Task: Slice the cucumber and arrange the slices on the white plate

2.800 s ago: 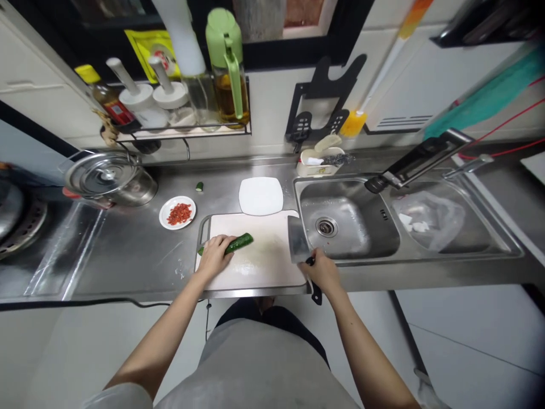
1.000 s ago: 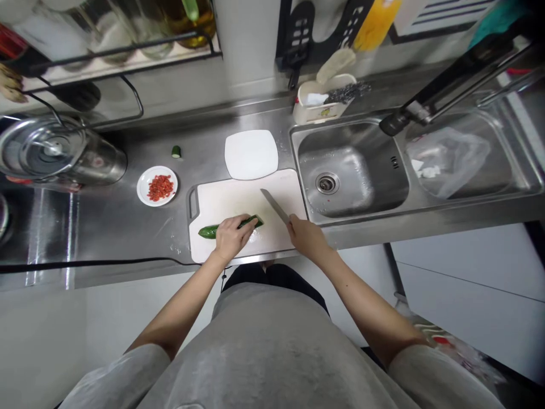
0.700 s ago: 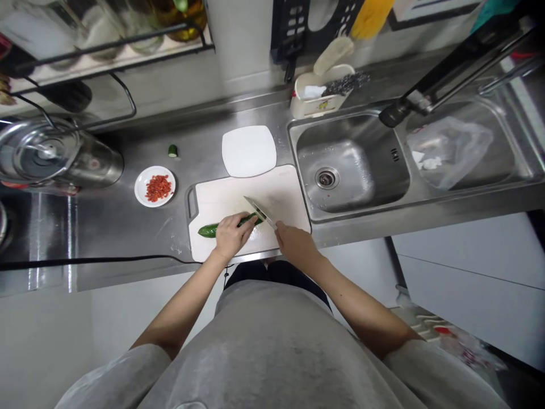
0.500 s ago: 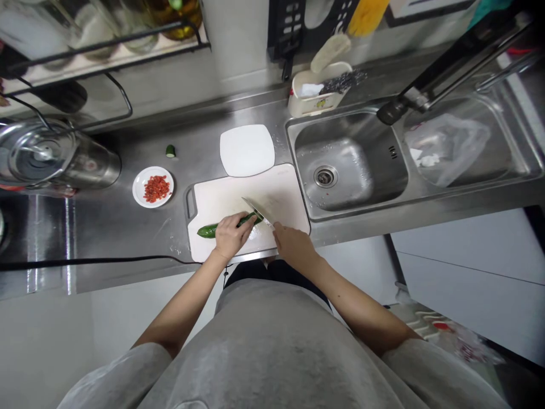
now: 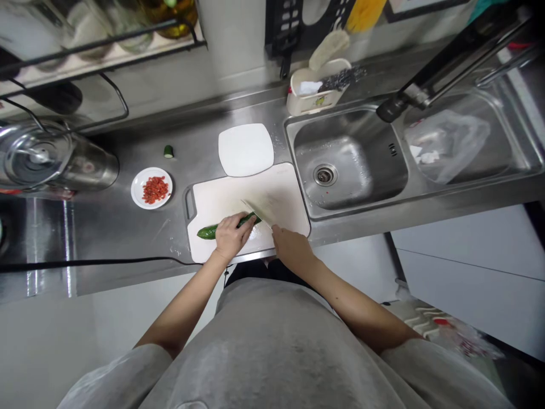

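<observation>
A green cucumber [image 5: 207, 231] lies along the near edge of a white cutting board [image 5: 221, 196]. My left hand [image 5: 230, 236] is closed over its middle, pinning it down. My right hand [image 5: 290, 248] grips the handle of a cleaver [image 5: 256, 211], whose blade rests on the cucumber's right end, right beside my left fingertips. The handle is hidden inside my fist.
An empty white square plate [image 5: 246, 149] sits behind the board. A small dish of chopped red chilli [image 5: 152, 188] and a cucumber stub [image 5: 168, 151] lie to the left, near a steel pot [image 5: 51, 162]. The sink [image 5: 347, 162] is on the right, with a plastic bag [image 5: 447, 145] in its far basin.
My right hand brought the cleaver in from the board's right side to the cucumber's right end. My left hand stayed on the cucumber. The view tilted down towards the counter.
</observation>
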`<state>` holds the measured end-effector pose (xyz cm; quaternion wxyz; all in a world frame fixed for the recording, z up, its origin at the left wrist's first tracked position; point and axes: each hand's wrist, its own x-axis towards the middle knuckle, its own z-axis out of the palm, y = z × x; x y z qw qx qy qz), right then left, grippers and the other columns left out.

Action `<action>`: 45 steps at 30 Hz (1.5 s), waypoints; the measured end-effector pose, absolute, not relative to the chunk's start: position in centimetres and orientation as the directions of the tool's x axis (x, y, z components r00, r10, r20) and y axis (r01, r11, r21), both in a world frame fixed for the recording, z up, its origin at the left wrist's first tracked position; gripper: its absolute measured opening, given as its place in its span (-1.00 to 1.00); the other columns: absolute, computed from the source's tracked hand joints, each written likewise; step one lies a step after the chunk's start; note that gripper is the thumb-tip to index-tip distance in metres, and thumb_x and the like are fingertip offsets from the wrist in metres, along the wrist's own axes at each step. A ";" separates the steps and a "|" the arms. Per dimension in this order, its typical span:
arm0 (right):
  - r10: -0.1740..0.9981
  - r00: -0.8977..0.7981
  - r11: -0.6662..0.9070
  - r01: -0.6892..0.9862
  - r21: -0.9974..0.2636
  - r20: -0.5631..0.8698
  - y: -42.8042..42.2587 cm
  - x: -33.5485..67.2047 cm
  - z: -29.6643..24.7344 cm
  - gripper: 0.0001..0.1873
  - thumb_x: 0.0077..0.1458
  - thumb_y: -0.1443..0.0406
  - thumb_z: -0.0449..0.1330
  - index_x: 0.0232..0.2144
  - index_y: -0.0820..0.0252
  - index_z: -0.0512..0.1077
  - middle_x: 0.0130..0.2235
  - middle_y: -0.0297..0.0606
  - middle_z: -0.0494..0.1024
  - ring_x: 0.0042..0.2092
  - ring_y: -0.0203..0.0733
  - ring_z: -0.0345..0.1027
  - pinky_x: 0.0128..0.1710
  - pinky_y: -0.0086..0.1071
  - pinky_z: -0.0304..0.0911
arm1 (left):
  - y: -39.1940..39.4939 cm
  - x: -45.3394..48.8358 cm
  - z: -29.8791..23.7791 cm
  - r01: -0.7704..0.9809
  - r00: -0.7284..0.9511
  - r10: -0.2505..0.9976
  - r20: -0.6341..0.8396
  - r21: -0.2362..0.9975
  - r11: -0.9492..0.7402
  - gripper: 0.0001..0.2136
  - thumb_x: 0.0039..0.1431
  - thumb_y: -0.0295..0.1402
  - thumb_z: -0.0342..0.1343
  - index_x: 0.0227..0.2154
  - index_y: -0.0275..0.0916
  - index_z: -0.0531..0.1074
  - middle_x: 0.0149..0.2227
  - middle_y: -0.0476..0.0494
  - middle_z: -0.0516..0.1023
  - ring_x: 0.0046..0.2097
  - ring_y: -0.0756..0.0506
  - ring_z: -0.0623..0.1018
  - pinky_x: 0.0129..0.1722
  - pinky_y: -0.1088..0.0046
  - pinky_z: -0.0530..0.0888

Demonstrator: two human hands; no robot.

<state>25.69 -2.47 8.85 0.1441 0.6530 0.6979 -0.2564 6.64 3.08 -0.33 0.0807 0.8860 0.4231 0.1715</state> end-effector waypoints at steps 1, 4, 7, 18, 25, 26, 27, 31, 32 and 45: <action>0.836 -0.106 0.018 0.986 -0.166 -0.538 -2.5 25.6 8.8 -0.75 0.29 0.35 -0.17 -0.13 0.24 0.27 -0.29 -0.11 0.53 -0.27 -0.12 0.50 -0.39 -0.41 0.25 | 3.1 6.7 -0.3 0.721 0.584 0.775 0.242 0.283 -0.632 -0.75 0.23 -0.27 0.03 -0.07 -0.03 0.50 -0.05 -0.15 0.53 -0.09 -0.12 0.51 -0.15 0.32 0.37; 0.833 -0.109 0.033 0.988 -0.148 -0.543 -2.5 25.4 8.7 -0.79 0.27 0.39 -0.13 -0.15 0.25 0.27 -0.28 -0.09 0.53 -0.25 -0.13 0.50 -0.37 -0.41 0.27 | 3.1 6.7 -0.2 0.716 0.588 0.766 0.259 0.273 -0.642 -0.77 0.23 -0.28 0.04 -0.11 -0.04 0.51 -0.06 -0.14 0.53 -0.11 -0.12 0.51 -0.17 0.32 0.37; 0.836 -0.110 0.044 0.990 -0.134 -0.538 -2.5 25.3 8.5 -0.84 0.26 0.39 -0.08 -0.16 0.25 0.26 -0.29 -0.11 0.53 -0.25 -0.13 0.50 -0.37 -0.41 0.28 | 3.1 6.7 -0.4 0.716 0.591 0.764 0.259 0.269 -0.645 -0.78 0.22 -0.28 0.05 -0.13 -0.05 0.52 -0.06 -0.14 0.53 -0.11 -0.12 0.51 -0.17 0.33 0.36; 0.825 -0.127 0.062 0.989 -0.136 -0.551 -2.2 25.1 8.5 -0.82 0.27 0.35 -0.06 -0.14 0.27 0.28 -0.28 -0.08 0.54 -0.26 -0.14 0.51 -0.38 -0.42 0.29 | 3.0 6.5 -0.7 0.724 0.588 0.779 0.219 0.287 -0.627 -0.75 0.23 -0.24 0.02 -0.08 0.00 0.50 -0.03 -0.13 0.52 -0.07 -0.13 0.50 -0.13 0.30 0.36; 0.824 -0.114 0.030 0.987 -0.157 -0.555 -1.9 24.7 8.3 -0.75 0.25 0.44 -0.13 -0.11 0.29 0.29 -0.26 -0.04 0.55 -0.21 -0.14 0.50 -0.32 -0.42 0.29 | 2.9 6.5 -0.6 0.723 0.592 0.780 0.201 0.294 -0.625 -0.74 0.23 -0.24 0.02 -0.06 -0.01 0.50 -0.02 -0.14 0.51 -0.05 -0.14 0.49 -0.12 0.30 0.36; 0.823 -0.114 0.028 0.987 -0.161 -0.556 -1.9 24.8 8.3 -0.75 0.24 0.45 -0.13 -0.12 0.29 0.29 -0.27 -0.05 0.55 -0.21 -0.14 0.50 -0.32 -0.42 0.29 | 2.9 6.5 -0.5 0.723 0.593 0.778 0.209 0.286 -0.629 -0.74 0.23 -0.24 0.02 -0.07 0.00 0.50 -0.02 -0.14 0.51 -0.05 -0.13 0.49 -0.12 0.30 0.36; 0.822 -0.113 0.026 0.987 -0.161 -0.558 -1.9 24.8 8.2 -0.74 0.23 0.46 -0.14 -0.13 0.29 0.30 -0.28 -0.06 0.55 -0.22 -0.13 0.50 -0.33 -0.41 0.29 | 2.9 6.6 -0.5 0.724 0.594 0.774 0.219 0.275 -0.633 -0.75 0.23 -0.24 0.02 -0.08 0.00 0.51 -0.02 -0.13 0.52 -0.06 -0.13 0.50 -0.13 0.31 0.36; 0.818 -0.124 0.040 0.986 -0.159 -0.562 -1.7 24.9 8.3 -0.74 0.24 0.46 -0.14 -0.12 0.29 0.30 -0.29 -0.06 0.55 -0.22 -0.13 0.50 -0.33 -0.42 0.29 | 2.9 6.6 -0.3 0.725 0.597 0.768 0.232 0.254 -0.641 -0.75 0.24 -0.25 0.01 -0.09 -0.01 0.51 -0.03 -0.12 0.52 -0.07 -0.12 0.50 -0.14 0.31 0.36; 0.815 -0.128 0.046 0.986 -0.157 -0.564 -1.7 24.9 8.4 -0.73 0.25 0.45 -0.15 -0.11 0.30 0.29 -0.28 -0.05 0.55 -0.21 -0.13 0.50 -0.32 -0.42 0.29 | 2.9 6.6 -0.3 0.724 0.601 0.766 0.227 0.253 -0.642 -0.75 0.24 -0.25 0.01 -0.08 -0.02 0.51 -0.02 -0.13 0.52 -0.07 -0.12 0.50 -0.13 0.31 0.36; 0.785 -0.163 0.067 0.982 -0.179 -0.597 -1.2 25.2 7.9 -0.71 0.25 0.46 -0.17 -0.09 0.31 0.29 -0.24 -0.02 0.55 -0.17 -0.13 0.49 -0.27 -0.39 0.31 | 2.4 6.4 -0.9 0.720 0.592 0.780 0.202 0.301 -0.625 -0.73 0.23 -0.23 0.02 -0.04 0.03 0.48 0.00 -0.15 0.50 -0.03 -0.15 0.49 -0.11 0.27 0.36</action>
